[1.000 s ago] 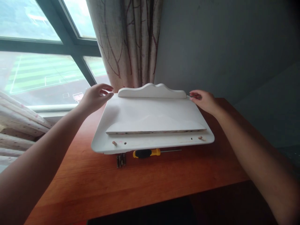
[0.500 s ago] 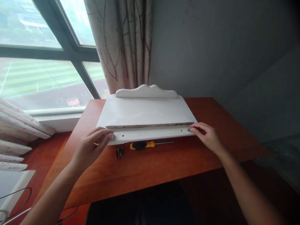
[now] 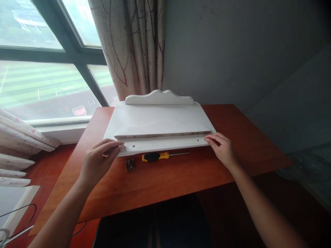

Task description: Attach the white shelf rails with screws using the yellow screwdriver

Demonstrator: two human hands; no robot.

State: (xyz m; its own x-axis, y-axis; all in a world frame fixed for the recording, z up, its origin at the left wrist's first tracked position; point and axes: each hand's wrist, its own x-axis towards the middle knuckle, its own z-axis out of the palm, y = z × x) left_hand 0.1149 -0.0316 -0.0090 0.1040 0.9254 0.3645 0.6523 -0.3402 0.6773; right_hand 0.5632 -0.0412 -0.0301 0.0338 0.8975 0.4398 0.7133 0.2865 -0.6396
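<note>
A white wooden panel unit lies on the table, with a wavy-topped board standing along its far edge. Its near strip has a dark hole toward each end. At the strip's left end my left hand is closed in a pinch; what its fingertips hold is hidden. My right hand pinches at the right end, just beside the right hole, with a tiny dark spot at the fingertips. In front of the strip lie a yellow-and-black screwdriver and several small dark screws.
The reddish-brown table carries the panel unit. Behind it are a patterned curtain and a grey wall. A window is at the left. Cables show at the lower left.
The view has shifted slightly, so the table and panel sit a little higher and further left. Both hands stay pinched at the strip's ends, the right one slightly closer to its hole.
</note>
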